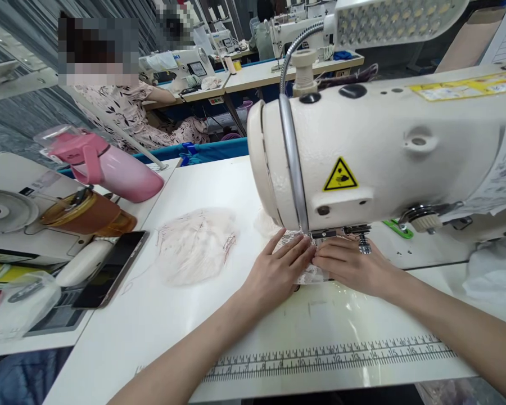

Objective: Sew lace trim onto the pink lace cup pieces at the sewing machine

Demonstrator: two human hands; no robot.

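Observation:
My left hand lies flat with fingers stretched out on a small piece of white lace fabric just in front of the sewing machine. My right hand presses the same lace from the right, fingertips meeting the left ones beside the presser foot. Most of the lace is hidden under both hands. A stack of pale pink lace pieces lies to the left on the white table.
A pink bottle, a brown cup and a black phone sit at the left. A ruler strip runs along the table's front edge. A gooseneck lamp hangs above the machine. A person sits at another machine behind.

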